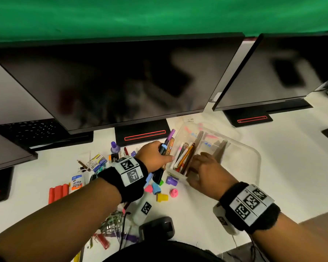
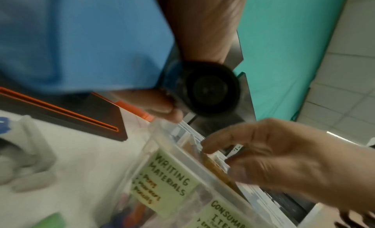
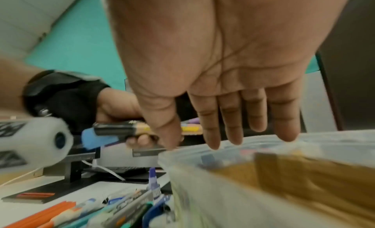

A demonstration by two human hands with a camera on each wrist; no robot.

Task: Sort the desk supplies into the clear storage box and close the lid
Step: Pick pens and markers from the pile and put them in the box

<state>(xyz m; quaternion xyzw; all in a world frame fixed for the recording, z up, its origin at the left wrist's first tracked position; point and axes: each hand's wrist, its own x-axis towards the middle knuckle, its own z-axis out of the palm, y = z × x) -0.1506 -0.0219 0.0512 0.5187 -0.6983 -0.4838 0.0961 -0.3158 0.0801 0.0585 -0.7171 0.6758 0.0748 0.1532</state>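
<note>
Left hand (image 1: 153, 156) gripped a bundle of markers (image 1: 164, 148) just left of the clear storage box (image 1: 250, 157), at its writing-materials compartment (image 1: 184, 157). Right hand (image 1: 206, 171) lay flat and spread, fingers extended over the box's near rim, likely steadying it. Best bet: tip the bundle lengthwise, parallel to the pens already in there, then release low. Lid wasn't visible anywhere; the box's far compartments were blurred, contents unclear. Loose caps (image 1: 161, 193) sat on the tabletop (image 1: 292, 148) near the box's front-left corner.
</note>
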